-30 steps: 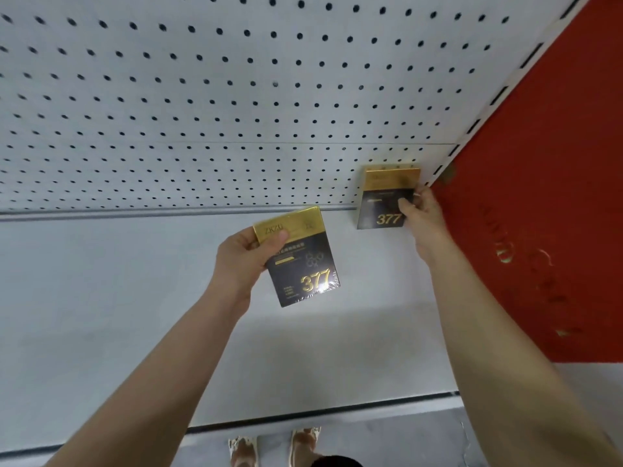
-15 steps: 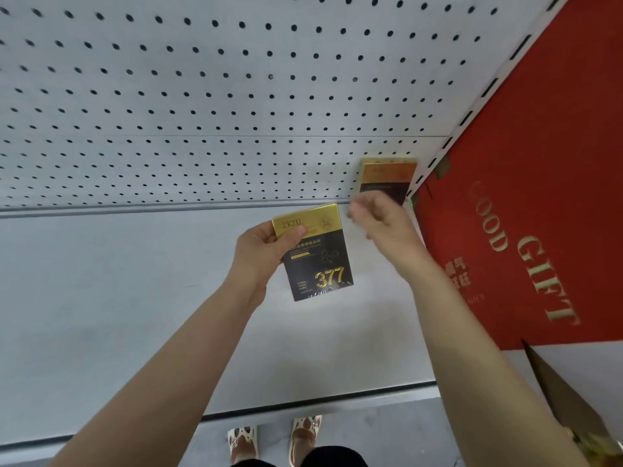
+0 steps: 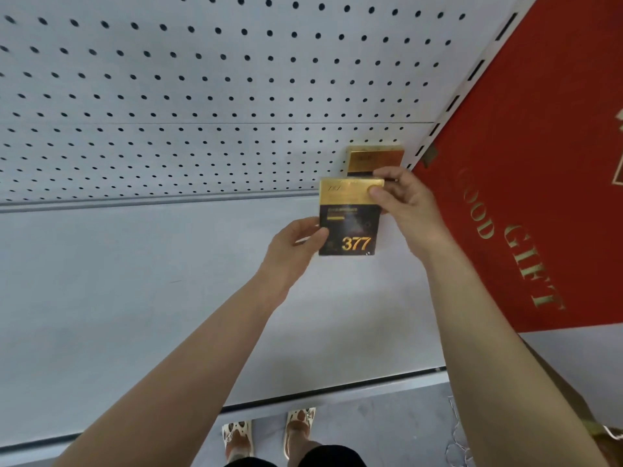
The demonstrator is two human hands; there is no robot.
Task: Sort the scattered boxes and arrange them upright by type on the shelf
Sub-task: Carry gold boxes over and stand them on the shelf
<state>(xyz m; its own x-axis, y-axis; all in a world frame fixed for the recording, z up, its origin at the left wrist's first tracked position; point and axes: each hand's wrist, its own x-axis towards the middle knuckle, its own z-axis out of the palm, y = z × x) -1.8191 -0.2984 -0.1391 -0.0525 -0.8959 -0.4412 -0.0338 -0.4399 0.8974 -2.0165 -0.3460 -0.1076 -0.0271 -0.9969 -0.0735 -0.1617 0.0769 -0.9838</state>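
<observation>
Head | left hand [image 3: 293,251], right hand [image 3: 404,203] | both pinch box [image 3: 349,219] upright

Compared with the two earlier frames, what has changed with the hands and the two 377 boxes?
The right hand let go of the rear 377 box, came back and now pinches the gold top of the front 377 box. The left hand carried that box rightward and back, in front of the rear one, and slid its grip to the lower left edge. The rear box stayed upright against the pegboard.
</observation>
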